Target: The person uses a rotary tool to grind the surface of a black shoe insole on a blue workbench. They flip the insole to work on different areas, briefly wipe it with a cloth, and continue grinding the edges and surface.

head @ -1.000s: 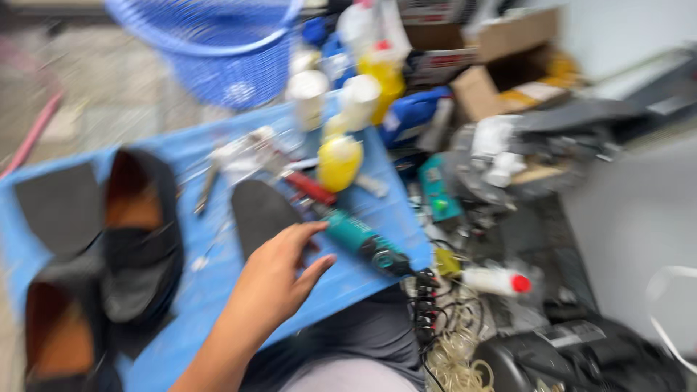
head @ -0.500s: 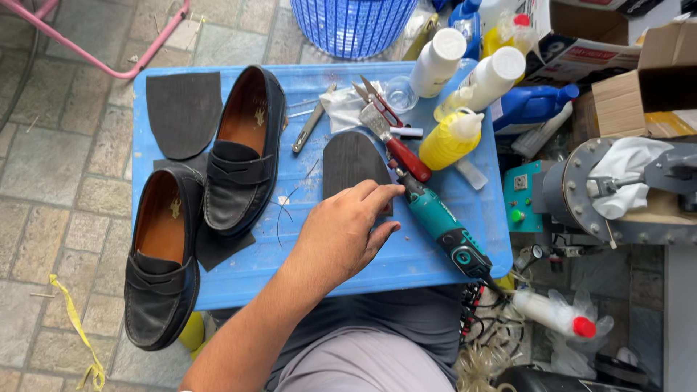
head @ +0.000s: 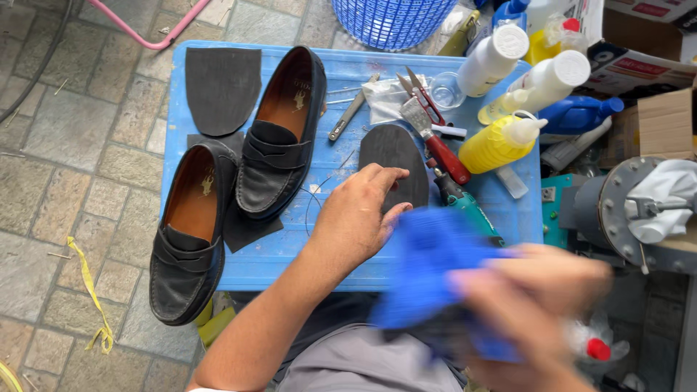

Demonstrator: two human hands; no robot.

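Note:
My left hand point(head: 359, 218) lies palm down on the blue table point(head: 254, 265), fingers spread, with the fingertips on a dark rubber sole piece point(head: 396, 156). My right hand point(head: 541, 305) is close to the camera at the lower right and blurred. It is closed around a blue object point(head: 428, 268) whose kind I cannot tell. Two black loafers lie to the left: one point(head: 279, 134) on the table, the other point(head: 189, 232) hanging over its left edge. A second sole piece point(head: 221, 87) sits at the far left corner.
Red-handled scissors point(head: 425, 94), a red-handled scraper point(head: 443, 152), a teal power tool point(head: 468, 203), a yellow bottle point(head: 497, 141) and white bottles point(head: 555, 76) crowd the table's right side. A blue basket point(head: 392, 22) stands behind, with a grey machine point(head: 632, 210) and cardboard boxes point(head: 664, 123) at right.
The view steadied over the table. My left hand stayed on the sole piece. My right hand came into view from the lower right holding the blue object.

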